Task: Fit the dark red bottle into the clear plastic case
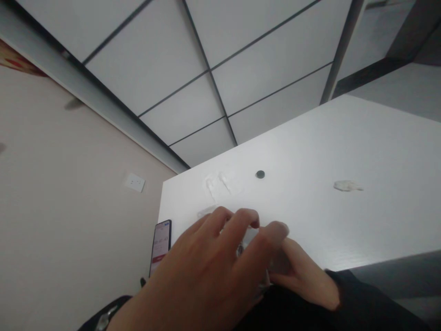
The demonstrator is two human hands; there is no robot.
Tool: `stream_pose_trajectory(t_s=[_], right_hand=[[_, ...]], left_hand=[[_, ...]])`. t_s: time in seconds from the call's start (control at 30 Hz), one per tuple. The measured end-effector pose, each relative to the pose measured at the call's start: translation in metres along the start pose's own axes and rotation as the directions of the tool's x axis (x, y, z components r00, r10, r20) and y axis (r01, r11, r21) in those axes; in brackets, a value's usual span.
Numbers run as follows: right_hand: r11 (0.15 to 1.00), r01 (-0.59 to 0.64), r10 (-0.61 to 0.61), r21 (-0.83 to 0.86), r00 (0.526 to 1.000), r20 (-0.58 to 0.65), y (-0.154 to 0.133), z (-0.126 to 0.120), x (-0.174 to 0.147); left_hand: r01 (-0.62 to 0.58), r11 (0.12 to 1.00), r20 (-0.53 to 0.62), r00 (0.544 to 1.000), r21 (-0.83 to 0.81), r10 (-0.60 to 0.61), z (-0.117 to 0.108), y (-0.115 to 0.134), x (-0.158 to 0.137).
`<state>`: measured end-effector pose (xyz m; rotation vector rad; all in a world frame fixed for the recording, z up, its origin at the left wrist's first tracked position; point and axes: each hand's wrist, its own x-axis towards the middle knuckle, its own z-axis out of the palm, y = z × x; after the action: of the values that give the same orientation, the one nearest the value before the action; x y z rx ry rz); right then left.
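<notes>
My left hand (210, 266) reaches in from the lower left, its fingers bent over a clear, shiny plastic item (251, 235). Behind it, my right hand (305, 273) comes from the right and grips the same item from the other side. My left hand covers most of this item, so its exact kind is hard to make out; a small dark round spot shows between the fingers. Just beyond my knuckles, a crumpled clear plastic piece (206, 211) lies on the white table (303, 220). Two thin translucent strips (224, 181) rest farther back.
A small dark disc (260, 174) lies toward the table's back edge. To the right is a flat whitish piece (347, 185). A phone (161, 243) showing a timer sits at the left edge, near a wall socket (135, 182). White panelled doors (272, 69) stand behind.
</notes>
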<state>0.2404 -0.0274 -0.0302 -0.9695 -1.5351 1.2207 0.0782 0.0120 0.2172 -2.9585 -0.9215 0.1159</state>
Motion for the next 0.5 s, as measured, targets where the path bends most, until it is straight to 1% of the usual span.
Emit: stream_pose_trajectory(t_s=[0.13,0.33,0.5], right_hand=[[0.998,0.069,-0.069,-0.001,0.997,-0.02,0.006,0.001,-0.002],[0.998,0.065,-0.065,-0.001,0.998,-0.024,0.003,0.0,-0.003],[0.999,-0.04,0.04,-0.002,0.999,0.026,-0.005,-0.002,0.002]], left_hand=[[0.007,1.0,0.009,1.0,0.012,-0.008,0.0,0.001,0.001],[0.012,0.999,-0.009,1.0,0.045,-0.011,0.0,0.005,0.002],[0.013,0.999,0.002,1.0,0.045,-0.013,-0.001,0.006,0.004]])
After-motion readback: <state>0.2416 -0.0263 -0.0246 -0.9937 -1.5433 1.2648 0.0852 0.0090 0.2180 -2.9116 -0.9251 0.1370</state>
